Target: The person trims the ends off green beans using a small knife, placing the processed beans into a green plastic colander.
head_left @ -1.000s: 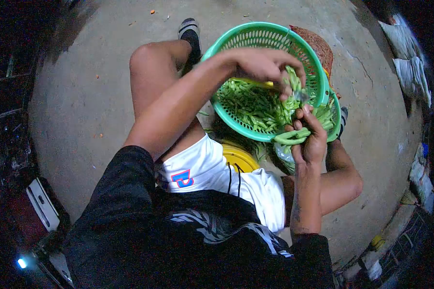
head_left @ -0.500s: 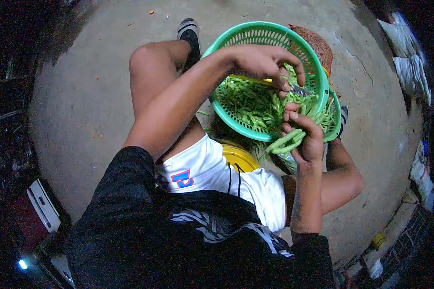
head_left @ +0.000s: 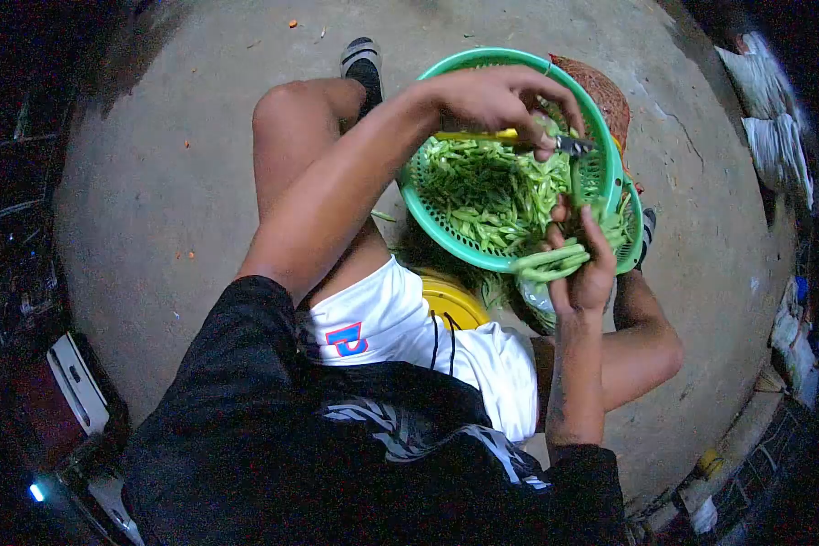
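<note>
My left hand (head_left: 496,102) is closed around a knife (head_left: 573,146), whose yellow handle passes beneath the palm and whose short metal blade points right. Below it, my right hand (head_left: 584,273), palm up, grips several long green beans (head_left: 551,262) folded in the palm. One bean stands up from its fingers toward the blade. Both hands are over a green plastic colander (head_left: 411,205), which holds a heap of sliced green beans (head_left: 482,196). A second green basket (head_left: 630,257) with beans in it shows under the colander's right side.
A reddish mesh sack (head_left: 601,86) lies behind the colander. Between my legs sits a yellow round container (head_left: 450,300), with a clear plastic bag (head_left: 535,296) beside it. Small scraps dot the concrete floor (head_left: 182,164). White sacks (head_left: 773,136) line the right side.
My left hand and the knife have moved up slightly, away from the beans. My right hand has lowered a little and its fingers have loosened, leaving a gap between blade and fingers.
</note>
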`<state>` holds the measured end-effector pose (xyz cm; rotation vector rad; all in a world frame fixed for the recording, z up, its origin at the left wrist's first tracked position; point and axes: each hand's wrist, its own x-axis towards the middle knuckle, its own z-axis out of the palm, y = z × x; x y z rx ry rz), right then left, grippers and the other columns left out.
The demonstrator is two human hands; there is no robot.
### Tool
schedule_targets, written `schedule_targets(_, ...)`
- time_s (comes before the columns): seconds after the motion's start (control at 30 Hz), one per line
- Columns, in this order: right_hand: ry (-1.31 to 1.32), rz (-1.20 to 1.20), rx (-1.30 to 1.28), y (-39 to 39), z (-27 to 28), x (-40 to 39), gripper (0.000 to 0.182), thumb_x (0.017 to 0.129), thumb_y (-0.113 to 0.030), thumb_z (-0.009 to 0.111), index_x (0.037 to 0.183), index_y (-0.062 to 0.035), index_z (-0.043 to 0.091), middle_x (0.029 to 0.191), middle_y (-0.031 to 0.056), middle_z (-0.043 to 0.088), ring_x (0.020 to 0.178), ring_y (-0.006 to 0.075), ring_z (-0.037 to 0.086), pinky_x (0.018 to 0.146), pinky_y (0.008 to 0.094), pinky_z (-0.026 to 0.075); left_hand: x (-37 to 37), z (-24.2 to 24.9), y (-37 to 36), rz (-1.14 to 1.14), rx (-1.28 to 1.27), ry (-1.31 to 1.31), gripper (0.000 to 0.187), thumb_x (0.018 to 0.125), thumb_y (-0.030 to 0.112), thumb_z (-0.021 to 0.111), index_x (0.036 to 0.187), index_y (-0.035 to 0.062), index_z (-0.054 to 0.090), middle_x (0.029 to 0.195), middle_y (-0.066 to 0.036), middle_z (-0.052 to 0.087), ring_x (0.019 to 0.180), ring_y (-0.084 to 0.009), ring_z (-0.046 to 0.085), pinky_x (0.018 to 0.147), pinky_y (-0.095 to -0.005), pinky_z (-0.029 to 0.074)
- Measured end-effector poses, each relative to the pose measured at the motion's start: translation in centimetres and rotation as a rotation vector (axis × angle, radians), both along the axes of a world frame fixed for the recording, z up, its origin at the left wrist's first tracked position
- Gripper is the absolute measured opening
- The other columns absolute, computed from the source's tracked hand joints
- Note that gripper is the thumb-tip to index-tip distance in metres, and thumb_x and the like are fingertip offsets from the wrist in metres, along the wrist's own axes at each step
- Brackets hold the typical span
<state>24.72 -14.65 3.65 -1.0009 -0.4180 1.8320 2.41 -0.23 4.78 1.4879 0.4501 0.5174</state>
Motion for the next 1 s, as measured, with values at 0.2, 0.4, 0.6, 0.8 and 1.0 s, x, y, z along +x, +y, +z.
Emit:
schedule_targets(0.2, 0.103, -0.059, -0.060, 0.2, -0.4, 1.1, 0.023, 0.101, -0.025, 0.062, 0.112, -0.0052, 0.064, 0.091, 0.0039, 0.069, 0.065, 0.0097, 0.055, 0.064, 0.0293, 0.050, -0.3, 0.4, 0.0, 0.049, -0.074, -0.052, 0.034, 0.089, 0.002, 0.070, 0.123, -0.0003, 0.063, 0.107, -0.005, 0.066, 0.091, -0.0121, 0.065, 0.081, -0.0281, 0.056)
schedule_targets(0.4, 0.046, -0.103, -0.075, -0.1, -0.7, 1.1, 0.018, 0.097, -0.017, 0.067, 0.111, -0.0052, 0.063, 0.092, 0.0062, 0.070, 0.065, 0.0097, 0.057, 0.061, 0.0282, 0.050, -0.3, -0.3, 0.4, 0.005, -0.052, -0.045, 0.038, 0.089, 0.003, 0.072, 0.125, -0.0003, 0.061, 0.106, -0.005, 0.066, 0.093, -0.0116, 0.065, 0.082, -0.0274, 0.055)
schedule_targets(0.6, -0.174, -0.169, 0.035, -0.6, -0.9, 1.3, 0.022, 0.091, -0.009, 0.073, 0.110, -0.0044, 0.063, 0.091, 0.0088, 0.070, 0.064, 0.0104, 0.057, 0.058, 0.0270, 0.049, 1.1, -1.0, -0.6, -0.004, 0.082, 0.174, 0.036, 0.090, 0.006, 0.071, 0.124, 0.0016, 0.061, 0.101, -0.004, 0.066, 0.089, -0.0116, 0.063, 0.078, -0.0288, 0.052)
schedule_targets(0.8, -0.214, -0.205, 0.022, -0.8, -1.0, 1.8, 0.025, 0.090, -0.009, 0.075, 0.110, -0.0007, 0.063, 0.089, 0.0098, 0.070, 0.064, 0.0105, 0.057, 0.058, 0.0264, 0.049, -0.8, -0.5, 0.7, 0.047, 0.064, 0.221, 0.034, 0.091, 0.005, 0.069, 0.124, 0.0013, 0.060, 0.103, -0.006, 0.068, 0.084, -0.0111, 0.063, 0.076, -0.0283, 0.052)
schedule_targets(1.0, -0.261, -0.199, 0.053, -0.8, -1.1, 1.6, 0.024, 0.090, -0.009, 0.074, 0.110, 0.0002, 0.063, 0.090, 0.0108, 0.071, 0.064, 0.0104, 0.057, 0.058, 0.0258, 0.049, 1.2, -0.8, -0.5, -0.081, 0.143, 0.189, 0.032, 0.090, 0.008, 0.070, 0.120, 0.0005, 0.063, 0.103, -0.008, 0.070, 0.084, -0.0128, 0.065, 0.076, -0.0286, 0.053)
